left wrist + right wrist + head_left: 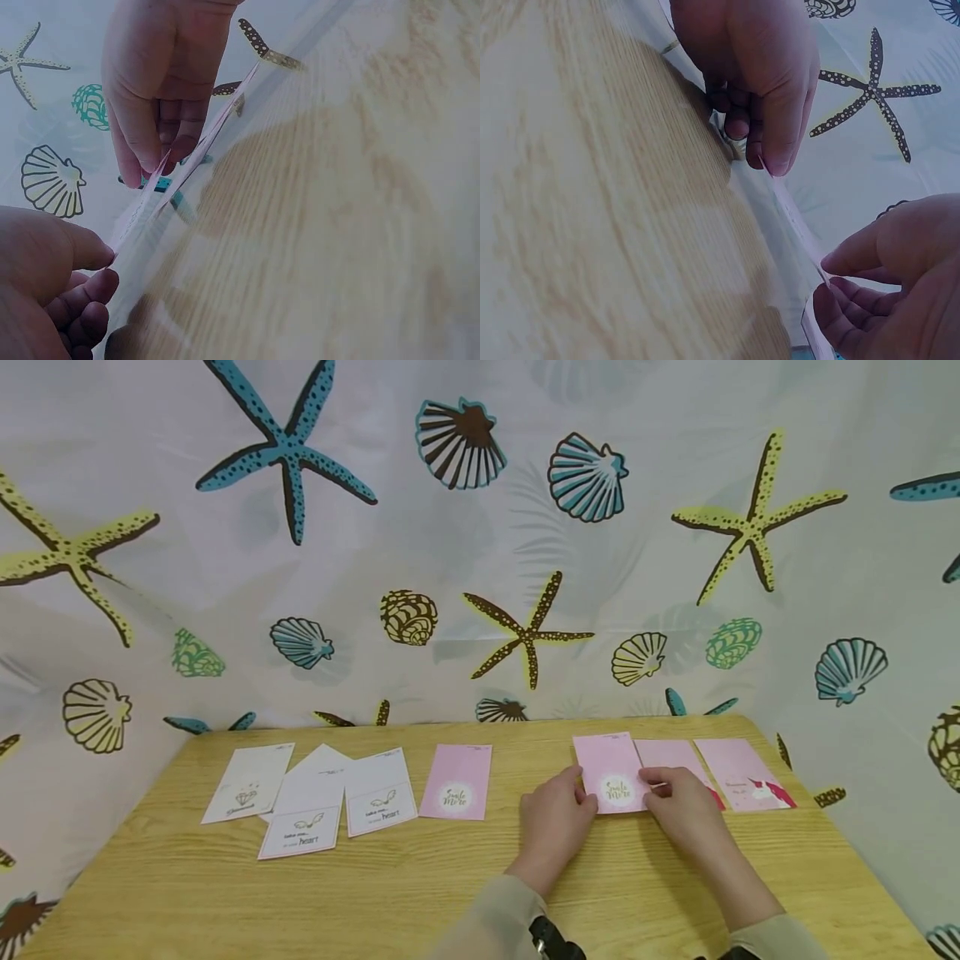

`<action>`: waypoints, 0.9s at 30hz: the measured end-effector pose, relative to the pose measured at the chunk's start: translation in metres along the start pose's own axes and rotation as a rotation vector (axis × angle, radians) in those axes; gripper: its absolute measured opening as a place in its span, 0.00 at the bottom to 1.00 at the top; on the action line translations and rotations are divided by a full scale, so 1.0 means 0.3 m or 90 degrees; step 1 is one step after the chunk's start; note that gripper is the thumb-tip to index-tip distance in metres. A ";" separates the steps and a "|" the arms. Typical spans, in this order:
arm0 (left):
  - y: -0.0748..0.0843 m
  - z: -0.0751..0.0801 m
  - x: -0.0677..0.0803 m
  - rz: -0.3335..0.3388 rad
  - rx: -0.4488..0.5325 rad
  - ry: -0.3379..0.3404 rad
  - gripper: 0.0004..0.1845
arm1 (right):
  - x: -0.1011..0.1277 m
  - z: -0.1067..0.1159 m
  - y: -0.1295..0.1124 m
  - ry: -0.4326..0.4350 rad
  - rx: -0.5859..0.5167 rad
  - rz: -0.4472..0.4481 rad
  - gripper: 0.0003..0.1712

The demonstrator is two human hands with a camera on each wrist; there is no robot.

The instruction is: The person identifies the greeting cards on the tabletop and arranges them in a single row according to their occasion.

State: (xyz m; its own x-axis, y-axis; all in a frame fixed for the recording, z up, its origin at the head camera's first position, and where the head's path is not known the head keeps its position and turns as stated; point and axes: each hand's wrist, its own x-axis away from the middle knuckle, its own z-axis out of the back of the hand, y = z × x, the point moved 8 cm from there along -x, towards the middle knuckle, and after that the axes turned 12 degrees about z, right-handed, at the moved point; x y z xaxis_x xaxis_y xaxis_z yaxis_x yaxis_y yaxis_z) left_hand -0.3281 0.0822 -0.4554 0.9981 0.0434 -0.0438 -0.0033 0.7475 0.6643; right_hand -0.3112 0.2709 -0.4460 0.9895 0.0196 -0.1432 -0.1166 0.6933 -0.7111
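Observation:
Both hands hold a pink card (609, 760) with "Smile More" lettering in a white circle, just above the wooden table. My left hand (557, 822) pinches its lower left edge between thumb and fingers. The right hand (686, 806) pinches the opposite edge, near the lower right corner. Seen edge-on in the right wrist view, the card (799, 225) spans the gap between the two hands. Behind the right hand lies a pink card (671, 752), partly covered, and to its right another pink card (738, 768) with a white and red picture.
A second "Smile More" card (459, 768) lies left of the hands. Further left are white cards with a winged "heart" print (300, 831), (381, 793) and a white card (251, 777) with a small drawing. A shell-and-starfish curtain (450, 543) stands behind the table (360, 902).

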 end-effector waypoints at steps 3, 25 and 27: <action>0.000 -0.008 -0.003 -0.002 -0.017 0.009 0.20 | 0.001 -0.006 0.003 -0.010 0.005 -0.003 0.23; 0.010 -0.026 -0.009 -0.026 -0.054 0.029 0.15 | 0.003 -0.016 -0.003 -0.045 0.069 0.005 0.24; 0.011 -0.027 -0.010 -0.024 -0.059 0.031 0.15 | 0.002 -0.016 -0.004 -0.045 0.073 0.008 0.24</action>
State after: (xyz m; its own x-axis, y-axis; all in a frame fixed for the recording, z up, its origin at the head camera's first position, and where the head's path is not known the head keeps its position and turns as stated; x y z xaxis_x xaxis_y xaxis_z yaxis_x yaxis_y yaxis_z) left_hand -0.3317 0.0898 -0.4590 0.9935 0.0446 -0.1043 0.0258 0.8070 0.5900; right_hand -0.3109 0.2665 -0.4485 0.9921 0.0769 -0.0996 -0.1225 0.7702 -0.6259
